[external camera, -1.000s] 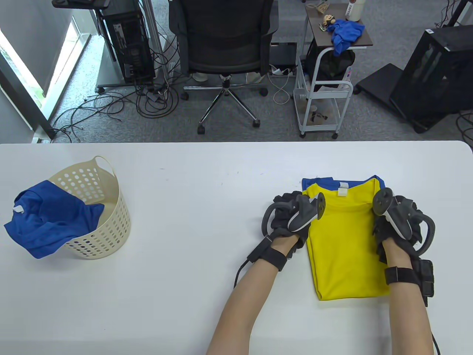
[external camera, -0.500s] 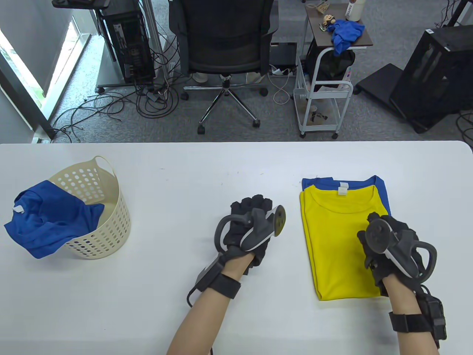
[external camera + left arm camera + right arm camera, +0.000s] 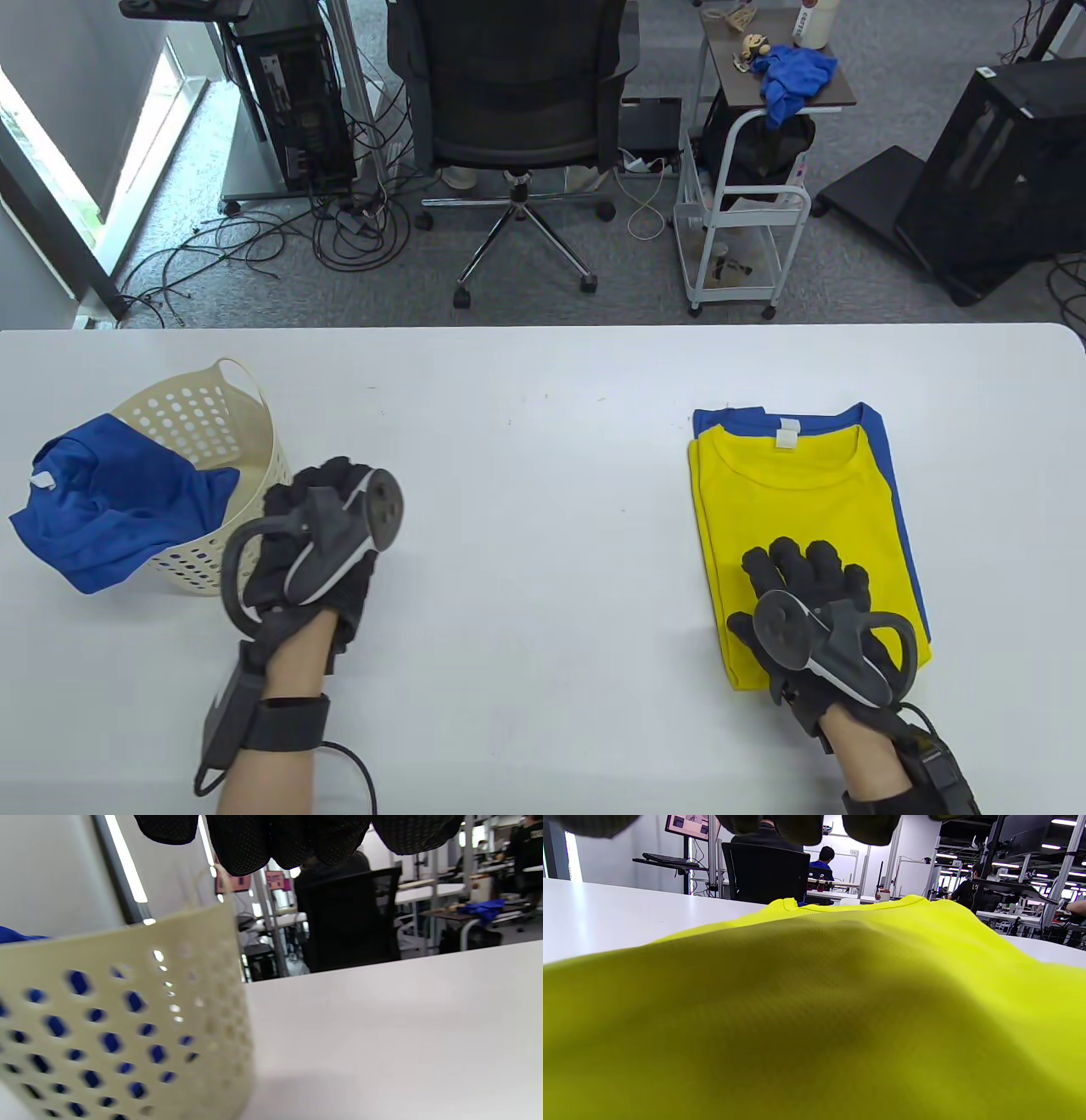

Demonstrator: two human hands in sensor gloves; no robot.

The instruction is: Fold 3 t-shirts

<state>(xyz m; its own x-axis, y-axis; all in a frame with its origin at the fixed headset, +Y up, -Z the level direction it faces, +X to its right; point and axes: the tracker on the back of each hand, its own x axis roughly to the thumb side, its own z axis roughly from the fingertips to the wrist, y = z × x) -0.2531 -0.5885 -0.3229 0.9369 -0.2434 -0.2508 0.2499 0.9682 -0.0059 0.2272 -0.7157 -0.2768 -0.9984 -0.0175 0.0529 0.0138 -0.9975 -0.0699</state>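
Blue shirt [image 3: 110,501] hangs over the basket [image 3: 246,509] rim, unfolded — my left hand [image 3: 310,543] beside it, fingers loose, holding nothing. Right hand [image 3: 810,607] flat on the yellow shirt [image 3: 789,526] stack. Risk: a one-handed yank could tip the basket.

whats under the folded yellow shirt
A folded blue t-shirt lies under the yellow t-shirt, showing along the far and right edges. The rest is covered. The right hand rests on top.
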